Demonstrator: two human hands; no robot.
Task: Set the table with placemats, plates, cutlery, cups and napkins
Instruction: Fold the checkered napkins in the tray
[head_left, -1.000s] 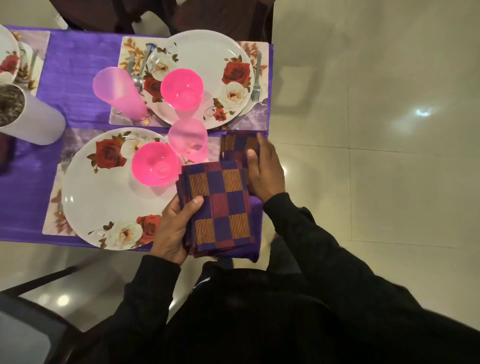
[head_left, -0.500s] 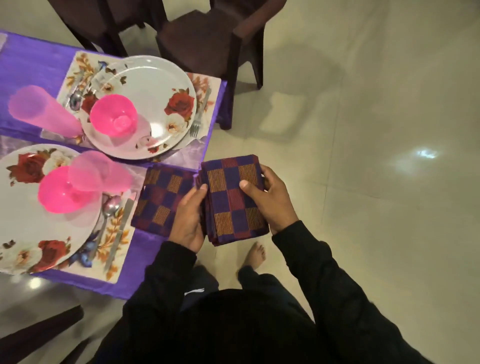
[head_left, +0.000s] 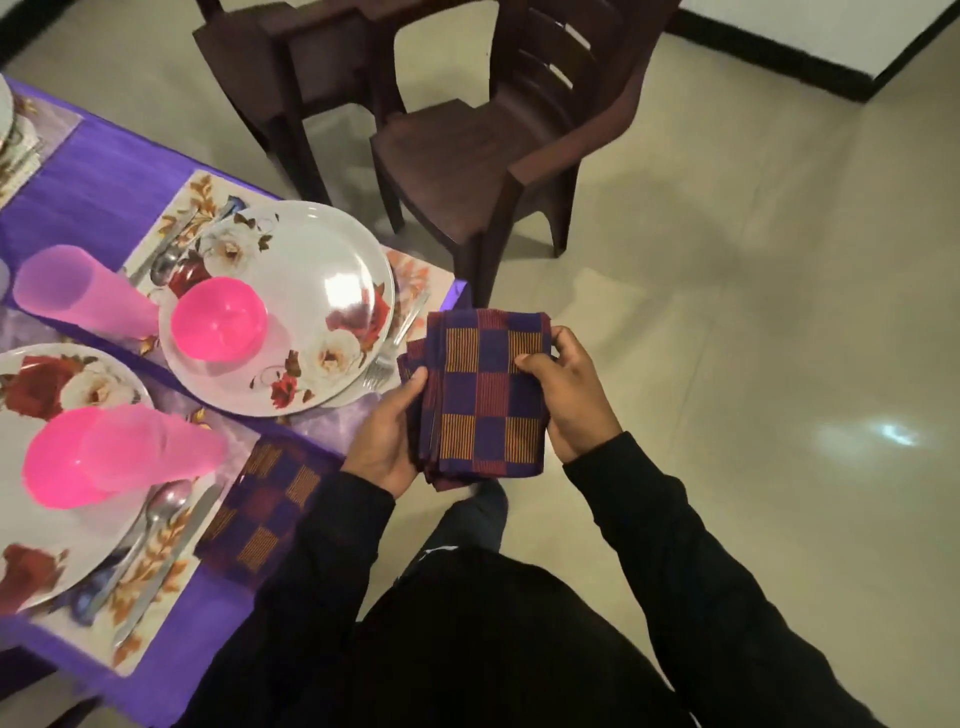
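We've got one checked napkin laid by the near plate, and both our left hand and right hand pinch the napkin stack beside the far plate, whose setting lacks one.

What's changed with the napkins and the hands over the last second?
The right hand let go of the napkin laid on the near placemat and joined the left hand on the napkin stack, now carried off the table edge. Plates, cups and cutlery stayed put.
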